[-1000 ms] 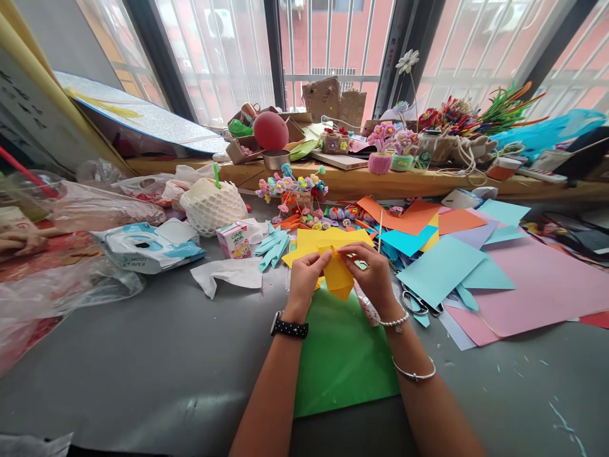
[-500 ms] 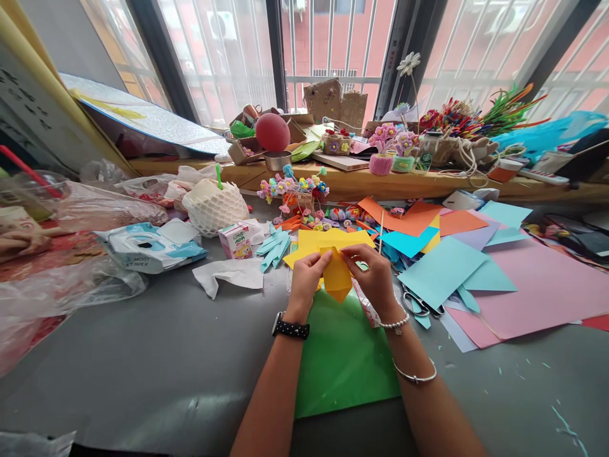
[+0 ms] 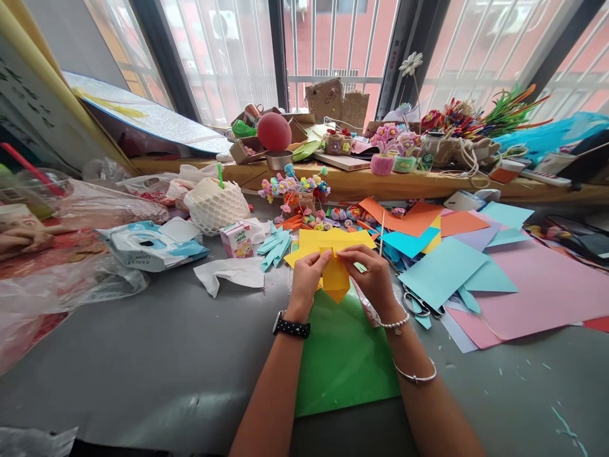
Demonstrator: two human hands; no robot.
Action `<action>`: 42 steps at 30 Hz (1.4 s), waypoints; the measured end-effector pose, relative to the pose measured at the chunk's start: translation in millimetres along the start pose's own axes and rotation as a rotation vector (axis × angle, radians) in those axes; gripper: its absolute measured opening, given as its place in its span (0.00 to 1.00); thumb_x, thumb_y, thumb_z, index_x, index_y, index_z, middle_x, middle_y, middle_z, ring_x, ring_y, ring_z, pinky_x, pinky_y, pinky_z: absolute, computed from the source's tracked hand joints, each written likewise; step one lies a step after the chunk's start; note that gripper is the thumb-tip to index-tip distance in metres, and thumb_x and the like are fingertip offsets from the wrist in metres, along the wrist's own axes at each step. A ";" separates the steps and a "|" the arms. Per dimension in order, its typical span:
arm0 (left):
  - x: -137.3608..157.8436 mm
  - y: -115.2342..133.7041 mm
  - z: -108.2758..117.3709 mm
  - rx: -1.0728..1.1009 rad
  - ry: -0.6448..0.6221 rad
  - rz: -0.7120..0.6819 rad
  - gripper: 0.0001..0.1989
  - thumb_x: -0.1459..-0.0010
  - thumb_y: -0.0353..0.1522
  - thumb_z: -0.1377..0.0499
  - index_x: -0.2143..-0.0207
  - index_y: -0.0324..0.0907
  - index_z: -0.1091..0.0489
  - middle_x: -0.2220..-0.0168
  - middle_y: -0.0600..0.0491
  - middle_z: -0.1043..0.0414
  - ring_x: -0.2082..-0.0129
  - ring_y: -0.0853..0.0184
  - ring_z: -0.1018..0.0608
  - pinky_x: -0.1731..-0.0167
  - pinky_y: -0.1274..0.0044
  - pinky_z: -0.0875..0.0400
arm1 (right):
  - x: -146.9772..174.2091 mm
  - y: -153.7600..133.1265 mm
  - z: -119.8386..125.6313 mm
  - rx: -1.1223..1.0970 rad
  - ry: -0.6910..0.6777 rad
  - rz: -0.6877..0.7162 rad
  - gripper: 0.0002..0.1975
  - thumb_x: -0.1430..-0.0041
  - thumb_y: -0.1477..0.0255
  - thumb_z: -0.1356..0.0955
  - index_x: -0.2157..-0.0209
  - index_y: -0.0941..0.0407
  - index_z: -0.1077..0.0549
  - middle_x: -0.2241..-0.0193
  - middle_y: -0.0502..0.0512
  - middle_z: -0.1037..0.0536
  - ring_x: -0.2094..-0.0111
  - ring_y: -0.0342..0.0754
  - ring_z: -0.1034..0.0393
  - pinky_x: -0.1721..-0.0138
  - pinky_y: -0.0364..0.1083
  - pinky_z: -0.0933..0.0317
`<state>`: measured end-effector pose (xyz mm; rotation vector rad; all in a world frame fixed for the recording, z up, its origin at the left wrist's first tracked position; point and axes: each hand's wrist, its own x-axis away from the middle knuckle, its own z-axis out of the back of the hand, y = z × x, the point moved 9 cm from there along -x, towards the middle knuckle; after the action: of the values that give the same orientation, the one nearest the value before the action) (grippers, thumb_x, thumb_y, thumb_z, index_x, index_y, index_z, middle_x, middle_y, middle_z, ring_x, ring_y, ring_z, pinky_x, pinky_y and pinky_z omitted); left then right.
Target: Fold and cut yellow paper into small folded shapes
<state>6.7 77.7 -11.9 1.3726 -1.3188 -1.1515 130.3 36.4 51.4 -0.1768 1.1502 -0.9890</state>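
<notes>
Fingers [image 3: 325, 256] of both hands close on a folded piece of yellow paper [image 3: 335, 279], its pointed end hanging toward the person, at a gray worktable [image 3: 190, 362] by barred windows. The left hand [image 3: 305, 279] pinches the upper left edge, thumb on top; the right hand [image 3: 375, 276] grips the upper right with thumb and fingertips drawn together. The paper is held above the far end of a green sheet [image 3: 347, 368], with larger yellow sheets [image 3: 309, 240] lying just beyond.

At left, a blue-and-white wipes pack [image 3: 152, 244] carries the legible words "MOIST" and "PAPER." A small pink-and-white carton [image 3: 238, 240] beside a netted coconut [image 3: 216, 208] shows the letters "AD"; its remaining print is too small to read. On the wooden sill [image 3: 333, 174], a jar [image 3: 425, 160] bears a round green logo, its lettering unreadable. Tiny white characters on the dark window frame [image 3: 394, 60] also defy reading.

To the right of the hands, scissors [image 3: 416, 304] lie partly under light blue sheets [image 3: 442, 270], near a large pink sheet [image 3: 552, 285].
</notes>
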 end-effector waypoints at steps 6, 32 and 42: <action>0.1 -5.7 -6.5 0.100 -0.052 0.072 0.14 0.63 0.39 0.39 0.79 0.36 0.32 0.81 0.56 0.37 0.79 0.74 0.34 0.78 0.82 0.39 | -0.1 3.1 -1.1 0.011 -0.003 -0.010 0.10 0.47 0.75 0.38 0.67 0.52 0.27 0.68 0.54 0.28 0.65 0.46 0.33 0.63 0.45 0.37; -0.2 -4.1 -12.0 0.160 -0.129 0.056 0.13 0.62 0.34 0.38 0.72 0.36 0.30 0.74 0.54 0.31 0.73 0.71 0.29 0.71 0.80 0.36 | 4.2 -8.9 -7.5 0.249 -0.010 0.208 0.11 0.45 0.76 0.40 0.66 0.57 0.27 0.72 0.57 0.30 0.68 0.46 0.36 0.67 0.45 0.38; 1.1 -2.4 -8.0 0.217 -0.067 0.087 0.22 0.63 0.30 0.37 0.62 0.36 0.36 0.74 0.53 0.28 0.75 0.72 0.28 0.74 0.82 0.36 | 2.5 -1.1 -8.2 0.133 -0.044 0.127 0.11 0.45 0.76 0.40 0.65 0.55 0.27 0.70 0.57 0.29 0.66 0.46 0.35 0.64 0.46 0.38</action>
<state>15.0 76.6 -12.9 1.4249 -1.5739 -1.0273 123.0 36.8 46.7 -0.0185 1.0392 -0.9415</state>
